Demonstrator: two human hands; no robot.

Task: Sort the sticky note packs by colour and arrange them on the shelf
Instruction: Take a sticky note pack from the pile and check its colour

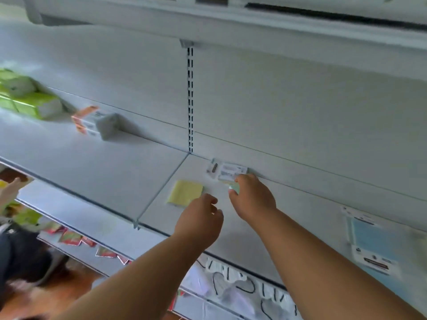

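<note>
A yellow sticky note pack point(184, 192) lies flat on the white shelf point(104, 167) just right of the shelf joint. My left hand point(199, 221) hovers beside its right corner, fingers loosely curled, holding nothing. My right hand point(250, 195) rests on a pale green sticky note pack point(233, 173) with a white printed label, pressed near the back wall; my fingers cover most of its green part. A blue sticky note pack point(372, 243) in clear wrapping lies at the shelf's right end.
Green-and-white boxes point(25, 95) and an orange-and-white box stack point(97, 122) stand at the shelf's left. A slotted upright point(190, 98) divides the back wall. A lower shelf holds red packets point(71, 237) and plastic-wrapped goods point(233, 287). Another person's hand point(10, 189) shows at far left.
</note>
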